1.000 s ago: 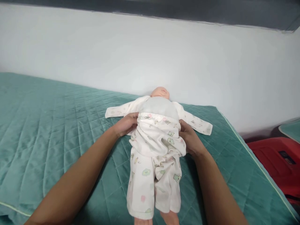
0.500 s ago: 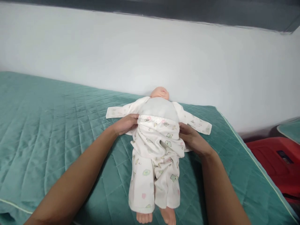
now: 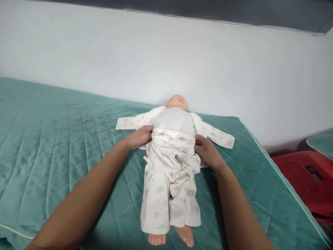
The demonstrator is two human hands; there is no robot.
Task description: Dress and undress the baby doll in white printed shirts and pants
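Note:
A baby doll point(image 3: 177, 102) lies on its back on a green quilted bed point(image 3: 52, 139), head toward the wall. It wears a white printed open top with sleeves spread out and white printed trousers point(image 3: 170, 173). My left hand point(image 3: 139, 137) grips the trouser waistband at the doll's left side in view. My right hand point(image 3: 206, 151) holds the waistband on the other side, fingers curled into the cloth. The doll's bare feet point(image 3: 170, 236) stick out of the trouser legs near the bottom edge.
A white wall point(image 3: 166, 62) runs right behind the doll's head. The bed's right edge point(image 3: 273, 170) drops off beside a red object point(image 3: 307, 180) on the floor. Another green quilted corner point(image 3: 322, 142) shows at far right.
Both hands have drawn the trousers up the doll's body toward its waist. The feet, hidden a second ago, now show below the trouser cuffs.

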